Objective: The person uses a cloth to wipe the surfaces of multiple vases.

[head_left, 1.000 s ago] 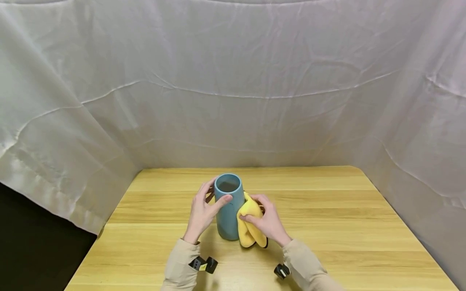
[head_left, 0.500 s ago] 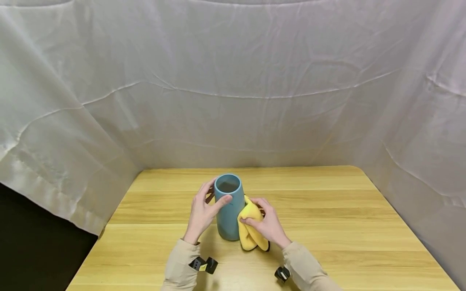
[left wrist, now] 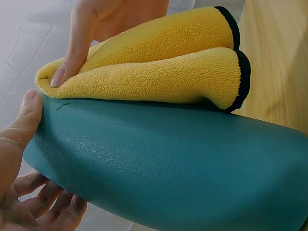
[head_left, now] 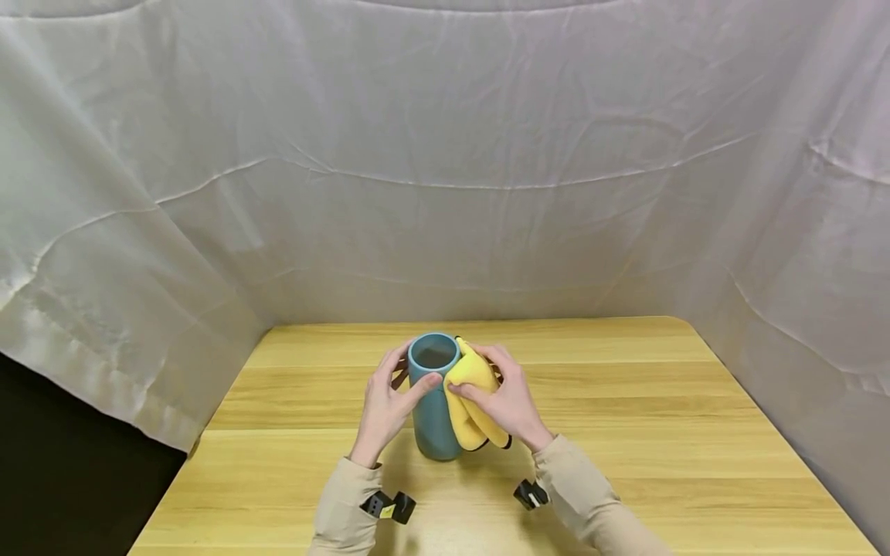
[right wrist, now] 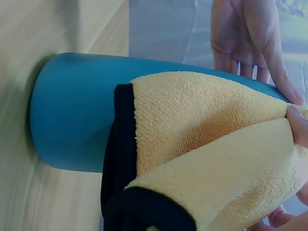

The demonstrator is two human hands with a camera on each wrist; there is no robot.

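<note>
A tall blue vase with an open round mouth stands upright on the wooden table. My left hand grips its upper left side, thumb across the front near the rim and fingers behind. A small dark mark shows on the vase near that thumb in the left wrist view. In my right hand is a folded yellow cloth with black edging, pinched between thumb and fingers. The cloth lies against the vase's right side, its top corner at the rim. Most of the right fingers are hidden behind the cloth.
The wooden table spreads out on both sides of the vase. Pale grey curtains hang behind it and at both sides. Each sleeve carries a small black camera, such as the left one. A dark area lies beyond the table's left edge.
After dipping slightly, my right hand has moved up along the vase with the cloth, whose top corner now reaches the rim. My left hand keeps its grip in the same place.
</note>
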